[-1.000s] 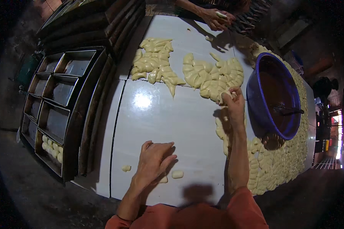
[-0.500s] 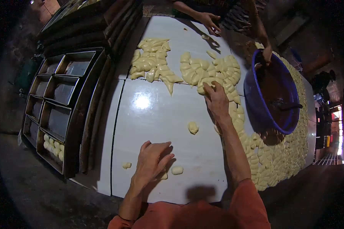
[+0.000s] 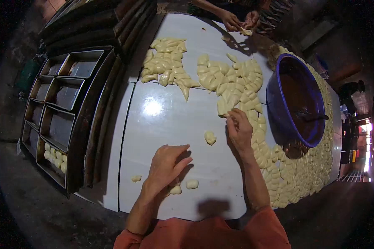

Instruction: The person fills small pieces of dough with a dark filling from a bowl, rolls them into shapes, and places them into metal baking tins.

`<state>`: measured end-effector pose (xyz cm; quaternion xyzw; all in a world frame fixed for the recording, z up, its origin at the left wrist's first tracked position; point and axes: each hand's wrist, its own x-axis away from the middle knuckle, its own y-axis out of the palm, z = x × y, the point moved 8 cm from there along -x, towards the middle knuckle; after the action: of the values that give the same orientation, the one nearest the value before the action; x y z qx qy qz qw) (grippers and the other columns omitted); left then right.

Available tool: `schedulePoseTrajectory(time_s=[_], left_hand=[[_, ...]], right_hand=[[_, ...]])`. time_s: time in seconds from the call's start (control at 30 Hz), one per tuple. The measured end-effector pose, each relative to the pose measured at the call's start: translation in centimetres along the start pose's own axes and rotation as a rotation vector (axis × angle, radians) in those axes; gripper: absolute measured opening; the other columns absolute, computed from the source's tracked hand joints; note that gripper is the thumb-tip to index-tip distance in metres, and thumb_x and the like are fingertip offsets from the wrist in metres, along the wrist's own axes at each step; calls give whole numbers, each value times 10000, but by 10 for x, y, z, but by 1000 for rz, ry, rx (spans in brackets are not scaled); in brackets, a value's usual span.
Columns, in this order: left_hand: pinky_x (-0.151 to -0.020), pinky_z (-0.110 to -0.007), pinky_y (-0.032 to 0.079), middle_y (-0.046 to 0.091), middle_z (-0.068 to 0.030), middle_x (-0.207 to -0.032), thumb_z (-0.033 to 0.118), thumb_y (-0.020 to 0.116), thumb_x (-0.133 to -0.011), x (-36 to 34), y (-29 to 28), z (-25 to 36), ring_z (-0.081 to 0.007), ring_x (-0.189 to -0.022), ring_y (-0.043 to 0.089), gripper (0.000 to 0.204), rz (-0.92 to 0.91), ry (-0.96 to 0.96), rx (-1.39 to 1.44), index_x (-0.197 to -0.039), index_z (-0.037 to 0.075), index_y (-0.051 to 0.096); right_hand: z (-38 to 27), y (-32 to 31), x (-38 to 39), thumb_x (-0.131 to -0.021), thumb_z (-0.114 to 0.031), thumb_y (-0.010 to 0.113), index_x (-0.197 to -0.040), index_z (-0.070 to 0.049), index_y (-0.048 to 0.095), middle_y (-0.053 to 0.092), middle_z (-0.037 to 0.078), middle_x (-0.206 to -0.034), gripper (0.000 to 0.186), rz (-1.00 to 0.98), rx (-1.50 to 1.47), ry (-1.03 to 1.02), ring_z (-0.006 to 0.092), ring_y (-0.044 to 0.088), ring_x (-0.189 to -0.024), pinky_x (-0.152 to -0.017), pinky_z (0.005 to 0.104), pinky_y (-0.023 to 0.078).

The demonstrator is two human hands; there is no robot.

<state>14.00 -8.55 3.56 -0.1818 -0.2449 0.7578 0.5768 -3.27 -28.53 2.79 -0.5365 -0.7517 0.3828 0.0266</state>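
Observation:
My right hand (image 3: pixel 240 129) pinches the near end of a pale yellow strip of dough (image 3: pixel 222 108), which still joins the dough pieces (image 3: pixel 237 81) spread across the middle of the white table. Over the near part of the table hovers my left hand (image 3: pixel 167 165), thumb and fingers apart, nothing in it. Under and beside it are small shaped dough rolls, one of them a short roll (image 3: pixel 192 184); others are partly hidden by the wrist. A small dough scrap (image 3: pixel 136 178) lies to their left. Between my hands sits a lone dough lump (image 3: pixel 210 137).
Left stands a dark rack of metal pans (image 3: pixel 66 93), one holding several dough balls (image 3: pixel 55 156). To the right is a purple basin (image 3: pixel 271 99) of brown filling with a dark-handled utensil (image 3: pixel 313 118). Flattened dough pieces (image 3: pixel 297 178) cover the right side. Across the table, another person's hands (image 3: pixel 239 20) hold dough.
My right hand has drawn back toward me, pulling the dough strip's end along. My left hand barely moved. The other person's hand left the basin and joined their other hand on a dough piece.

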Motion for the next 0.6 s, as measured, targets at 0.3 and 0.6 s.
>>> schedulePoseTrajectory(time_s=[0.3, 0.6], left_hand=[[-869, -418, 538, 719, -188, -1092, 281, 669, -912, -145, 75, -8, -338, -989, 702, 405, 71, -95, 279, -1208, 5, 670], [-833, -468, 518, 676, -210, -936, 112, 663, -754, -207, 106, -11, -420, -905, 666, 605, 25, -108, 196, -1312, -27, 476]], right_hand=[[52, 2, -32, -860, -418, 680, -926, -4, 722, 721, 231, -921, 421, -150, 339, 577, 419, 681, -920, -837, 474, 511], [76, 7, -27, -790, -161, 632, -781, -13, 594, 672, 167, -845, 153, -107, 64, 640, 303, 624, -695, -744, 399, 525]])
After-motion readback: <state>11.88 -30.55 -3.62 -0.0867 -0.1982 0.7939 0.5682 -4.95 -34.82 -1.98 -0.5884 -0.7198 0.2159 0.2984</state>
